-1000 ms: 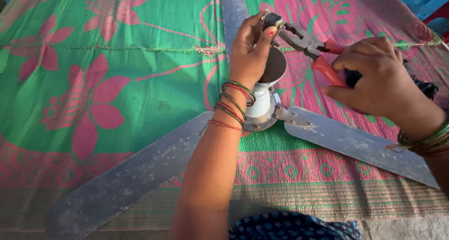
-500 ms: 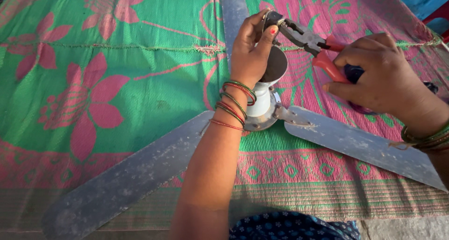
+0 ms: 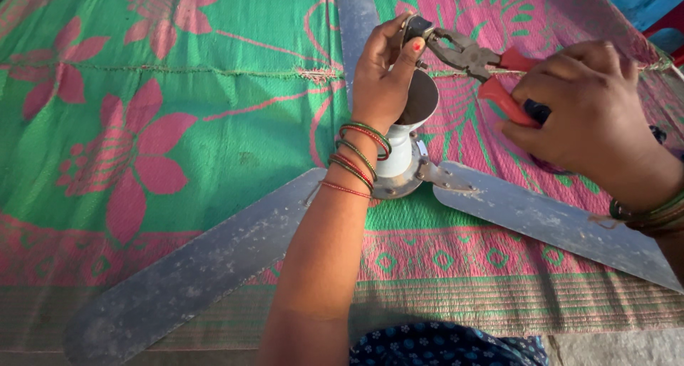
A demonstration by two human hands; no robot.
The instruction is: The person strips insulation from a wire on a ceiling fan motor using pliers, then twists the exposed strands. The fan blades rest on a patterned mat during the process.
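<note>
Head view. A ceiling fan [image 3: 399, 173] lies on a green and pink flowered mat [image 3: 178, 124], its hub at centre frame, with 3 dusty grey blades: 1 toward the lower left [image 3: 192, 266], 1 toward the lower right [image 3: 563, 223], 1 toward the top [image 3: 356, 24]. A white cup-shaped cover [image 3: 413, 116] stands on the hub. The left hand [image 3: 381, 77], bangles at the wrist, pinches a small dark part [image 3: 415, 27] at the top centre between thumb and fingers. The right hand [image 3: 591, 116], at the upper right, has its fingers curled tight around red-handled pliers [image 3: 474, 59], whose tip meets that part.
</note>
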